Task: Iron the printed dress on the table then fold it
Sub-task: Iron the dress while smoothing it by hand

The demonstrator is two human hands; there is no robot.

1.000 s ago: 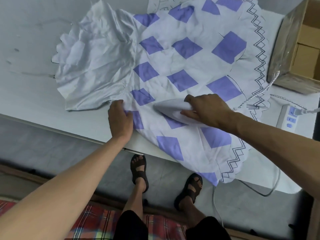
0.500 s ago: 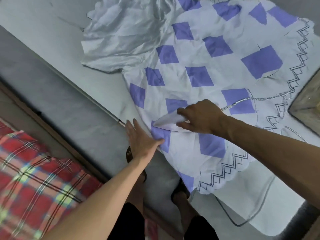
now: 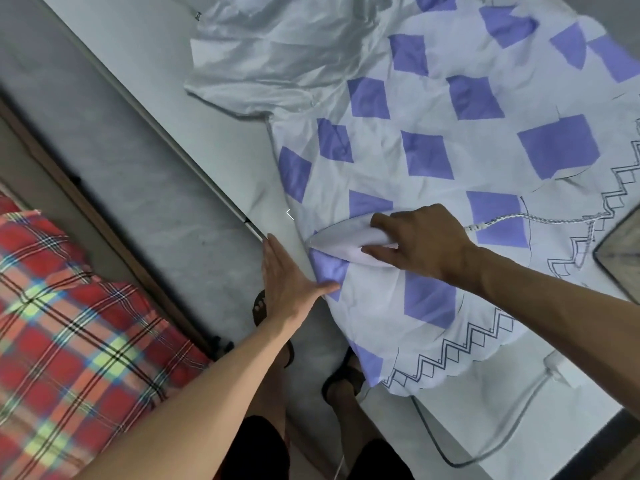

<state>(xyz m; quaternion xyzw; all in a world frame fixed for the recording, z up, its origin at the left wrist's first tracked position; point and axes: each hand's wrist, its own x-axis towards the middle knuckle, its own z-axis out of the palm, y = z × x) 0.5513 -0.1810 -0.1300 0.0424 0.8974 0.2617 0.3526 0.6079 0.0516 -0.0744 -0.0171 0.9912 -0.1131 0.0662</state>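
Observation:
The printed dress, white with purple diamonds and a dark zigzag hem, lies spread over the white table; its plain upper part is crumpled at the far left. My right hand grips the handle of a white iron that rests on the dress near the table's front edge, tip pointing left. My left hand lies flat with straight fingers at the table edge, its thumb touching the dress just below the iron's tip.
The iron's braided cord runs right across the dress. A cardboard box corner sits at the right edge. A grey cable loops off the table front. A red plaid cloth lies at lower left; my sandalled feet stand below.
The view has swung left and tilted. My left hand slid off the cloth toward the table edge and flattened. The iron moved slightly left along the dress in my right hand.

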